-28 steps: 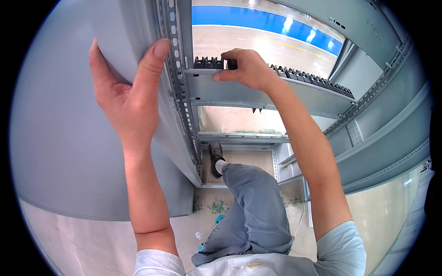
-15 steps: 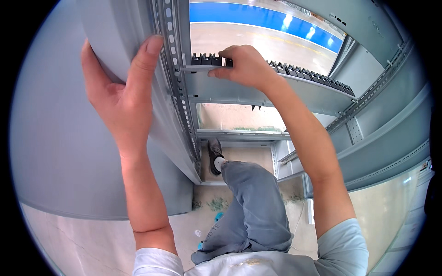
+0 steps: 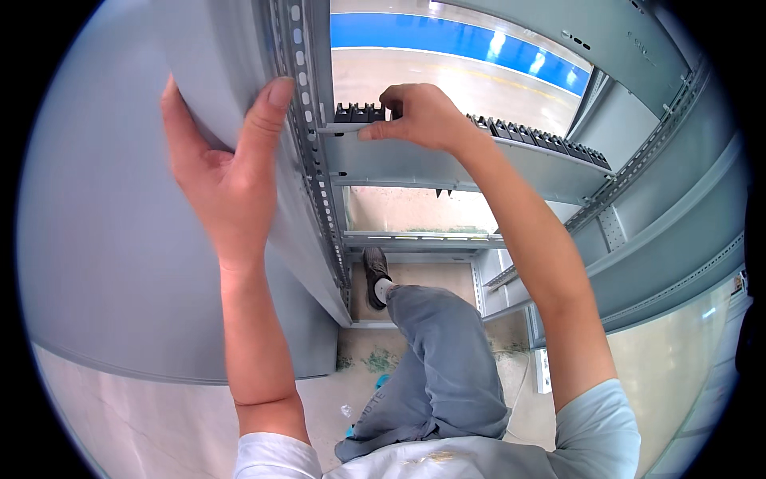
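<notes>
My left hand [image 3: 227,172] is spread flat against the grey side panel [image 3: 120,239] of a metal cabinet, thumb hooked over its front edge beside the perforated upright rail [image 3: 307,120]. My right hand [image 3: 419,116] reaches into the cabinet, fingers curled on the left end of a row of black terminal blocks [image 3: 359,112] that runs along a grey crossbar [image 3: 447,164]. More of that black row [image 3: 550,140] continues to the right of my wrist.
Grey frame members and a slotted rail [image 3: 646,160] close the cabinet on the right. A lower crossbar [image 3: 423,237] spans below. My leg in grey trousers [image 3: 443,359] and a dark shoe [image 3: 375,275] stand on the cabinet floor. A blue stripe [image 3: 455,40] marks the floor beyond.
My left hand has slid a little up along the panel edge. My right hand stays on the left end of the black terminal row.
</notes>
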Motion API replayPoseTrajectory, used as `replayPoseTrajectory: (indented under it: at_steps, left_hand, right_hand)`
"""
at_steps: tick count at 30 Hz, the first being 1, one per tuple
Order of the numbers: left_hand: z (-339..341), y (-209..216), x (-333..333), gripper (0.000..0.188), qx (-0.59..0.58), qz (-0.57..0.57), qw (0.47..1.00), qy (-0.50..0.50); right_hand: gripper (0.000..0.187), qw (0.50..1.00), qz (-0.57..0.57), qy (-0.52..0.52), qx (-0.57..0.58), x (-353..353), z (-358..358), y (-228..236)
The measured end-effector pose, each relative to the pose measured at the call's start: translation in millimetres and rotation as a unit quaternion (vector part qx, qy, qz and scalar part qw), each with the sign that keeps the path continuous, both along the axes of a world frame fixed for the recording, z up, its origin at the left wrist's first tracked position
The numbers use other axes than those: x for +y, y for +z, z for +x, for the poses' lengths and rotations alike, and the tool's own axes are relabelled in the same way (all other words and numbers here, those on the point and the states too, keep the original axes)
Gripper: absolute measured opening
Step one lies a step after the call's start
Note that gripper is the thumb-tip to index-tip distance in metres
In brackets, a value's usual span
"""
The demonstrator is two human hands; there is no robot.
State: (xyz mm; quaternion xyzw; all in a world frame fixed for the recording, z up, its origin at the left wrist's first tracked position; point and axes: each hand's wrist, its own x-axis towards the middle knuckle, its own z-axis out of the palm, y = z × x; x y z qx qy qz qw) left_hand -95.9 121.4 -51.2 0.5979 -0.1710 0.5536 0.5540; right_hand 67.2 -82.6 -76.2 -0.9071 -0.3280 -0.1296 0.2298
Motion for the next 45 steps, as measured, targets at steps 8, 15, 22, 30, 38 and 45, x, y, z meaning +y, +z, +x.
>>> replayPoseTrajectory:
  at_steps: [8,15,22,30,38,45]
  left_hand:
    - [2,-2,2,0.057,-0.004,-0.014,0.999,-0.029]
    - [4,-4,1,0.053,-0.006,0.002,1.0,-0.003]
    - [4,-4,-2,0.049,-0.008,0.001,1.0,0.005]
    - [2,-3,-1,0.05,-0.008,0.0,1.0,0.003]
    - [4,-3,-1,0.053,-0.013,-0.005,1.0,-0.019]
    - [8,-6,2,0.051,-0.026,-0.005,0.999,-0.02]
  right_hand:
    - [0.06,0.997,0.03,0.064,-0.04,7,1,-11]
    - [0.054,0.995,-0.055,0.022,-0.081,8,-12,-3]
    - [0.052,0.995,-0.011,0.033,-0.094,8,-7,-10]
    - [0.055,0.988,0.005,0.018,-0.156,11,-8,-17]
    - [0.069,0.995,0.012,0.044,-0.091,14,2,-8]
    - [0.06,0.998,0.034,0.055,-0.019,22,0,-11]
